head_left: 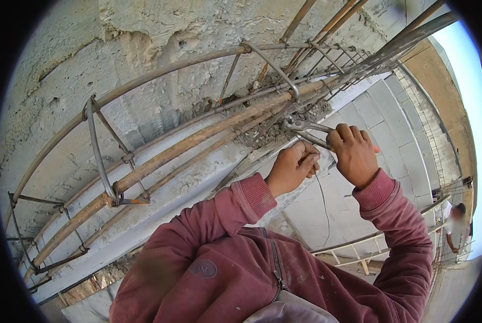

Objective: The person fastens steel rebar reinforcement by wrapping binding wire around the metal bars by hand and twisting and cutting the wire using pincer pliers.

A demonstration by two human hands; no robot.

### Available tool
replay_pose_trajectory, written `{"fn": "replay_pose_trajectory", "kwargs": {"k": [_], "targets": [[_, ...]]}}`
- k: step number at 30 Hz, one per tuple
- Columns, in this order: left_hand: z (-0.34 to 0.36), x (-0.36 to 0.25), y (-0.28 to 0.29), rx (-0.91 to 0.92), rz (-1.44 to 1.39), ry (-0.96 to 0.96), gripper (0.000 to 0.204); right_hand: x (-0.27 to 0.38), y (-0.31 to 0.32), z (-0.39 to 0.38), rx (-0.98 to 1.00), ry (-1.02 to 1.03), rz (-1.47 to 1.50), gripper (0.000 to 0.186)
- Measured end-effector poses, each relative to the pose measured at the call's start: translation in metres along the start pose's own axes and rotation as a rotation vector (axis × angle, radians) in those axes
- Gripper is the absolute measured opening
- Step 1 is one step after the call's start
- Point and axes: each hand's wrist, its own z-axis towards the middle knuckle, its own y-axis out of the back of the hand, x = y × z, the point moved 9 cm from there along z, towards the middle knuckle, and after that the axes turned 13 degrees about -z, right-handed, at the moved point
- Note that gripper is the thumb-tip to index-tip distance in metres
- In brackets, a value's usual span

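Right hand (353, 155) clasping pincers (304, 126); their head pointing ahead-left of that grip, near rebar (198, 140). Left hand (292, 167), just left of right, pinching wire (322, 198); wire's loose length dangling below pinch. Rebar running beyond both hands.

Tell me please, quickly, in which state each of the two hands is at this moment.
Left hand: closed in a pinch, apparently on a thin wire.
Right hand: closed, holding the metal pincers by the handles.
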Motion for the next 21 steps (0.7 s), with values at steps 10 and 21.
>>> {"fn": "replay_pose_trajectory", "kwargs": {"k": [10,21], "targets": [[0.019,-0.008,-0.039,0.062,-1.144,0.189,0.035,0.042,-0.050,-0.036,0.939,-0.095,1.761,0.040],[0.025,0.005,-0.014,-0.266,-0.774,-0.073,0.019,0.007,-0.012,-0.045,0.164,-0.218,0.555,0.056]]}}
